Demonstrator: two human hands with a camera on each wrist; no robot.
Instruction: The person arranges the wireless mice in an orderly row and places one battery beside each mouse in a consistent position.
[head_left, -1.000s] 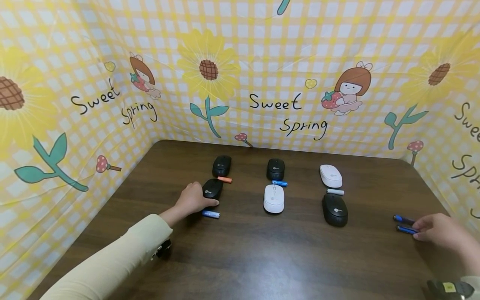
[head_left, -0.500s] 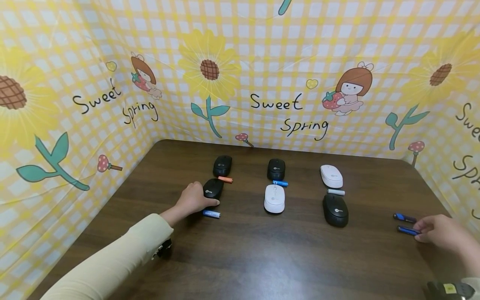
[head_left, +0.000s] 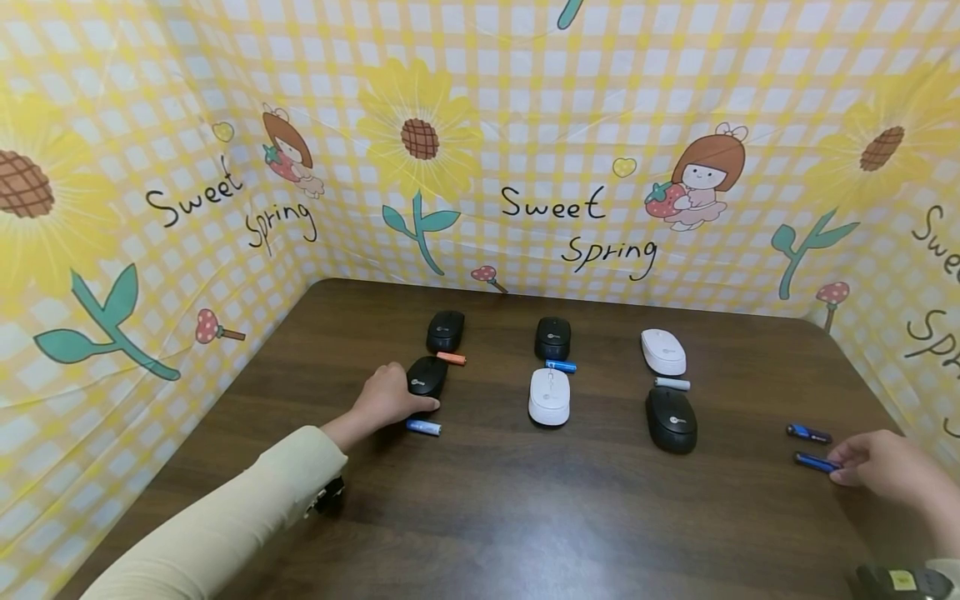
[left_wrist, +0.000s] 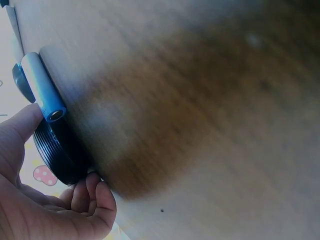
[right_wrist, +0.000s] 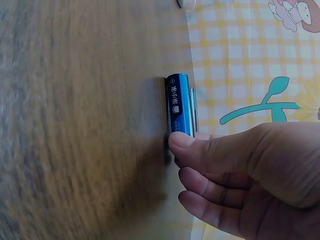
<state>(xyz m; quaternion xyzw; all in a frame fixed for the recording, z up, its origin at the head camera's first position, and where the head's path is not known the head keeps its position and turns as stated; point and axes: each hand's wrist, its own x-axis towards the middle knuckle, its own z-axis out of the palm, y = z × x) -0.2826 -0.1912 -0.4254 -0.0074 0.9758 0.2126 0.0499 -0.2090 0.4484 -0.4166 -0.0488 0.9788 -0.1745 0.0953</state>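
Observation:
My left hand (head_left: 386, 396) grips a black computer mouse (head_left: 427, 377) at the left of the table, thumb along its near side and fingers round the far side. A light blue battery (head_left: 424, 427) lies just in front of that mouse; in the left wrist view the battery (left_wrist: 42, 85) overlaps the mouse's ribbed side (left_wrist: 57, 152). Over at the right, my right hand (head_left: 881, 467) pinches the end of a dark blue battery (head_left: 816, 462) between thumb and fingers. Another dark blue battery (head_left: 808, 433) lies parallel, just behind it. In the right wrist view the pinched battery (right_wrist: 179, 105) shows white lettering.
An orange battery (head_left: 452, 359) lies between the held mouse and a black mouse (head_left: 446, 331). In the middle, a blue battery (head_left: 561, 367) separates a black mouse (head_left: 552, 337) and a white mouse (head_left: 549, 397). Rightward, a pale battery (head_left: 672, 384) lies between a white mouse (head_left: 663, 352) and a black mouse (head_left: 671, 420).
My right hand has drawn slightly away from the rear dark blue battery, which now shows its whole length. The left hand keeps its grip on the mouse, practically unmoved.

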